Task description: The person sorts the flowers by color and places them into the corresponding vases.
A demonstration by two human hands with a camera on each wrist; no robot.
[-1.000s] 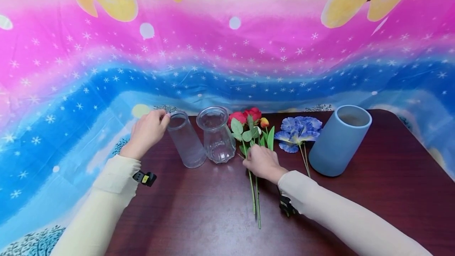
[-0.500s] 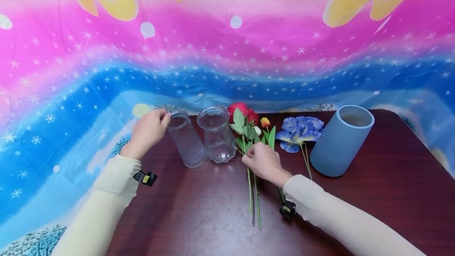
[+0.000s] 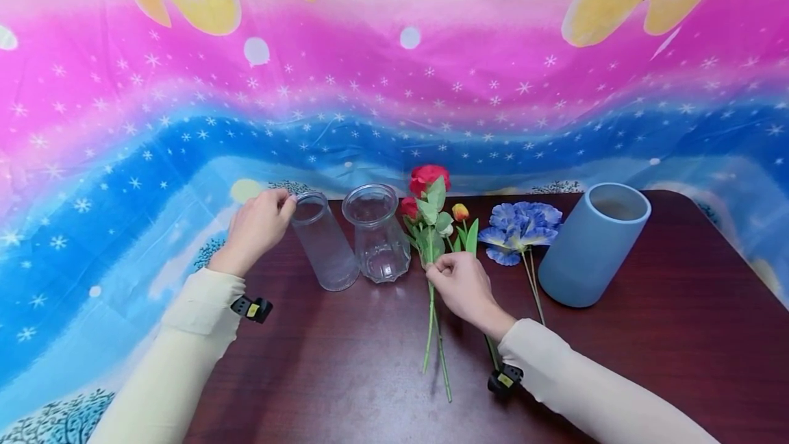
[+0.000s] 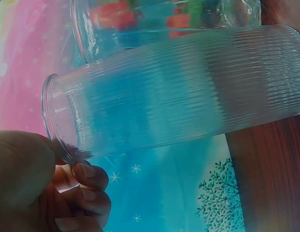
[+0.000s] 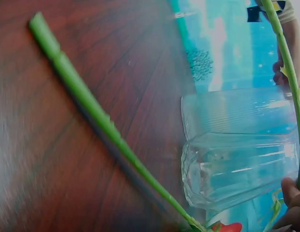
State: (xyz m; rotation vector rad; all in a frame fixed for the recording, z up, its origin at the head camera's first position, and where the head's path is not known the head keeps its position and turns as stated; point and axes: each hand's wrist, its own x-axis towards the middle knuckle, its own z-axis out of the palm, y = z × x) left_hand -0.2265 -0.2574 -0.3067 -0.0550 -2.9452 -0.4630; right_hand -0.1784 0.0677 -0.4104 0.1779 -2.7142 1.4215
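Observation:
My left hand (image 3: 257,228) pinches the rim of a ribbed clear glass vase (image 3: 325,252), which stands upright on the table. In the left wrist view, thumb and fingers close on the rim of that vase (image 4: 179,92). My right hand (image 3: 461,286) pinches the green stem of a red rose (image 3: 429,179), its bloom raised toward the backdrop. That stem (image 5: 291,72) runs up the right side of the right wrist view. A second red rose (image 3: 409,208) lies behind it, its stem (image 5: 87,96) along the table.
A flared clear glass vase (image 3: 379,252) stands between the ribbed vase and the roses. Right of the roses lie an orange-yellow tulip (image 3: 460,212) and blue flowers (image 3: 518,228), then a tall blue vase (image 3: 592,252). A patterned cloth (image 3: 370,115) hangs behind the table.
The held rose has risen and separated from the second rose, its bloom now higher. My right hand has shifted slightly right and toward me. The left hand stays at the vase rim.

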